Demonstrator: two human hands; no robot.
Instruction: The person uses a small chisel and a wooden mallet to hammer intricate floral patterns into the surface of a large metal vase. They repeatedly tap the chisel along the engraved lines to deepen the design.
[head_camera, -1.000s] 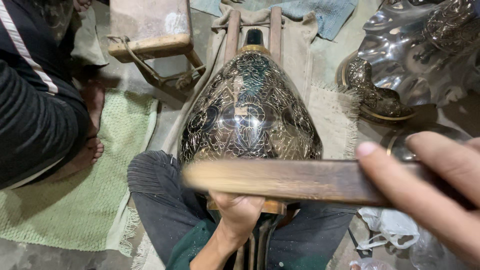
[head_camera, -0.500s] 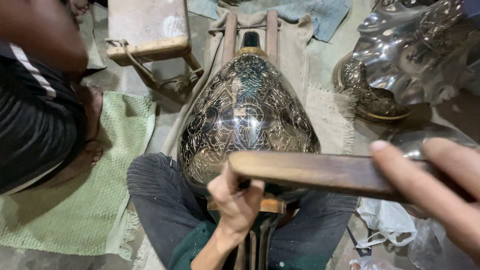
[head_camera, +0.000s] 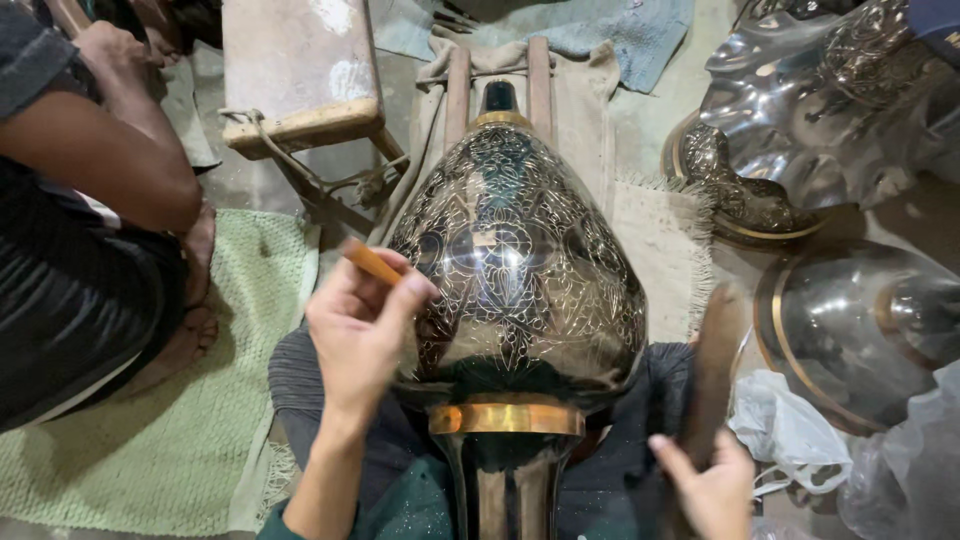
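Observation:
A large engraved dark metal vase (head_camera: 515, 270) with a brass collar lies on its side across my lap, its neck toward me. My left hand (head_camera: 360, 330) is raised at the vase's left flank and pinches a small orange-brown tool (head_camera: 372, 262) between thumb and fingers. My right hand (head_camera: 715, 490) is low at the right, gripping a dark wooden stick (head_camera: 712, 370) that stands nearly upright beside the vase.
Another person sits at the left, arm (head_camera: 110, 150) and bare foot (head_camera: 195, 335) on a green mat (head_camera: 150, 440). A wooden stool (head_camera: 300, 70) stands behind. Shiny metal vessels (head_camera: 850, 330) and plastic bags (head_camera: 790, 425) crowd the right side.
My right hand has swung the wooden stick from lying across the vase to standing low at the right. My left hand rose to the vase's left side, holding the small tool.

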